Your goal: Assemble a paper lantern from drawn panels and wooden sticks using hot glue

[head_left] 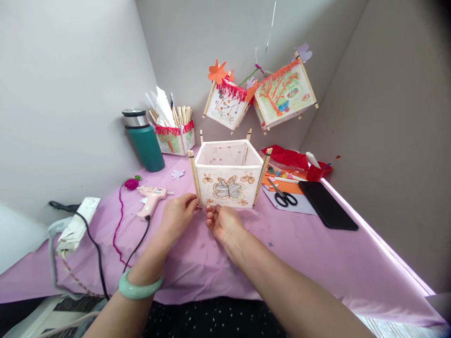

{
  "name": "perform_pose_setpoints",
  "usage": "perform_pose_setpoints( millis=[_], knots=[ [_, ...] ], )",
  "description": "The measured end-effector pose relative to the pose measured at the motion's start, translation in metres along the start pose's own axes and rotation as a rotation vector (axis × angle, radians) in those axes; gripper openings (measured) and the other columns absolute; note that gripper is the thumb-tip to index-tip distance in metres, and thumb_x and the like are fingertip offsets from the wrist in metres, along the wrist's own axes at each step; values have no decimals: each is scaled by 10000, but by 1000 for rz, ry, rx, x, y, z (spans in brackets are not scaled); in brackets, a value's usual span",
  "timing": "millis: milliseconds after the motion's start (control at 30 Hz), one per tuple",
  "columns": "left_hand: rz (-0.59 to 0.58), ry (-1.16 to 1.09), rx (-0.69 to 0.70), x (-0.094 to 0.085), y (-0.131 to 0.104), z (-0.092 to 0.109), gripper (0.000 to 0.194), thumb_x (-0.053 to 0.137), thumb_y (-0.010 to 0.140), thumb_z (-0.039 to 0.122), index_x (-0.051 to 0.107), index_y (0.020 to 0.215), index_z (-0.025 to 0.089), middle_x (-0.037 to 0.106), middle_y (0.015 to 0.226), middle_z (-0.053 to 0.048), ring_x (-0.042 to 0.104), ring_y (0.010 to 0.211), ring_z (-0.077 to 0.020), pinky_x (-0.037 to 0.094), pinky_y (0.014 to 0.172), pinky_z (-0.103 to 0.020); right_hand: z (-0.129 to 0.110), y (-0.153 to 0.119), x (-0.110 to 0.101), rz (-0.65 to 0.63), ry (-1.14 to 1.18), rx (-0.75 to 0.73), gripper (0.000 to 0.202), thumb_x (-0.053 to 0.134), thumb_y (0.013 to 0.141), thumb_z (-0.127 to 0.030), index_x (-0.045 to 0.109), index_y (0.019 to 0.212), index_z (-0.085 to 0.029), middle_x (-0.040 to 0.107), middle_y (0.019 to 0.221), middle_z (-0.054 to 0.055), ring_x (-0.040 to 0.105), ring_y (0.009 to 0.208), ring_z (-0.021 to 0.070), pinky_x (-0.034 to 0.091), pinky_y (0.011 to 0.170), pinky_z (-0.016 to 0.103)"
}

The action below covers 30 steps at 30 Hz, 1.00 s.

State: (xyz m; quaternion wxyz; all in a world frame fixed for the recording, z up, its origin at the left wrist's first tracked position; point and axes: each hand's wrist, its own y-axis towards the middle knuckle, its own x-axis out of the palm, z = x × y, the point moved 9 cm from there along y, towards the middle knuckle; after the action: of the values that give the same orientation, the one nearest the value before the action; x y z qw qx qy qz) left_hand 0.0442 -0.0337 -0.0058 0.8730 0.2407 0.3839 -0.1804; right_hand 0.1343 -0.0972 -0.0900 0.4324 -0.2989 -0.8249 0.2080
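A square white fabric box (pixel 229 185) with wooden corner sticks stands upright on the pink tablecloth (pixel 303 263). Butterfly drawings mark its front, and its top is open. At the foot of the front left stick (pixel 194 178) is my left hand (pixel 178 213), its fingers bent together in a pinch; what lies between the fingertips is hidden. My right hand (pixel 223 224) rests palm up with curled fingers, its fingertips at the box's lower front edge. Whether it grips anything is too small to tell.
Left: a glue gun (pixel 151 199) with its cable, magenta yarn (pixel 131 183), a teal bottle (pixel 145 145) and a power strip (pixel 79 225). Right: scissors (pixel 283 195), a black phone (pixel 328 205) and a red cup (pixel 315 172). Two decorated boxes (pixel 227 105) (pixel 287 96) hang behind.
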Motion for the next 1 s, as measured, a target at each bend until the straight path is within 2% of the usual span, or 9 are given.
perform_pose_setpoints(
  millis=[333,1000],
  knots=[
    [30,26,-10,-4,0,2,300,442,846,317,717,844,196,723,778,-42,644,711,-182,443,657,-268,0,-4,2,32,-46,2,290,287,918,-79,530,767,-122,529,480,-28,401,298,42,315,289,130],
    [46,114,-11,-2,-1,6,310,427,867,306,709,827,183,724,772,-62,620,674,-168,387,639,-264,-1,-5,4,66,-70,-26,268,285,934,-104,472,749,-156,510,454,-40,394,284,52,281,285,141]
  ],
)
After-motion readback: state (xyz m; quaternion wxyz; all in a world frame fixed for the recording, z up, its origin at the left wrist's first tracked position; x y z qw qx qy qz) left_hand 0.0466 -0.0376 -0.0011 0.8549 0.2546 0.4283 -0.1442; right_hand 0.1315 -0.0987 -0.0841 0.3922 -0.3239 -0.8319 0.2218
